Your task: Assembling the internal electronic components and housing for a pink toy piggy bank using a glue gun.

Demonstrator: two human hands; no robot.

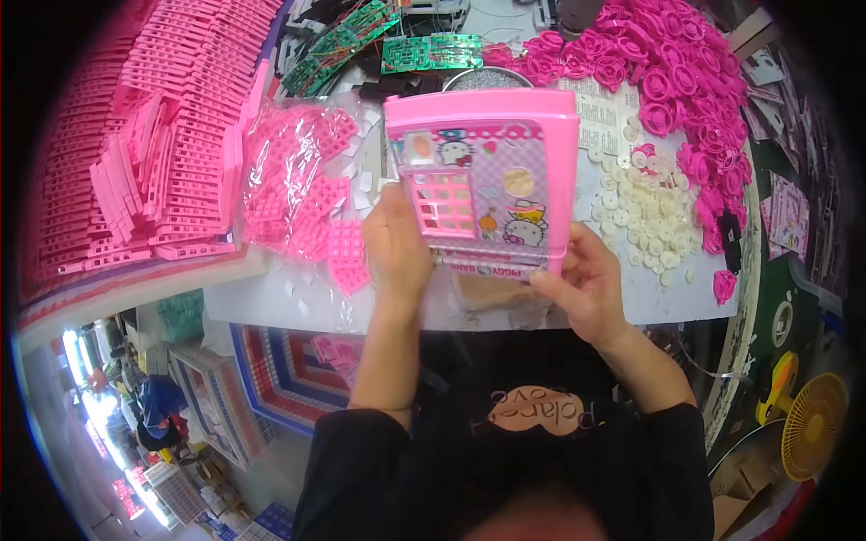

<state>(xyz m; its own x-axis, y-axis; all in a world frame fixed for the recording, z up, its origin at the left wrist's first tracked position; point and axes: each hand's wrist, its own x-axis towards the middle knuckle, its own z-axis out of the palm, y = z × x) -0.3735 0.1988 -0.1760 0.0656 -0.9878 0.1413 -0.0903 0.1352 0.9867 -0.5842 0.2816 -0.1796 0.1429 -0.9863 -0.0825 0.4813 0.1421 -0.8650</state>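
Observation:
Both hands hold up a pink plastic money-box panel (pixel 487 180) over the near part of the table. Its face carries a purple sticker with cartoon cats, a keypad-like window of small squares and a round opening. My left hand (pixel 397 239) grips the left edge, fingers partly hidden behind it. At the lower right corner, my right hand (pixel 586 284) pinches the edge between thumb and fingers. A clear bag of pink keypad pieces (pixel 293 171) lies left of my left hand. White round plastic pieces (pixel 651 212) are heaped beyond my right hand.
Pink frame parts (pixel 171 135) are stacked in rows at the left. Bright pink rings (pixel 667 72) pile up at the far right. Green circuit boards (pixel 431 52) with wires lie at the back, beside a round tin (pixel 489 78). A yellow fan (pixel 814 426) stands low at the right.

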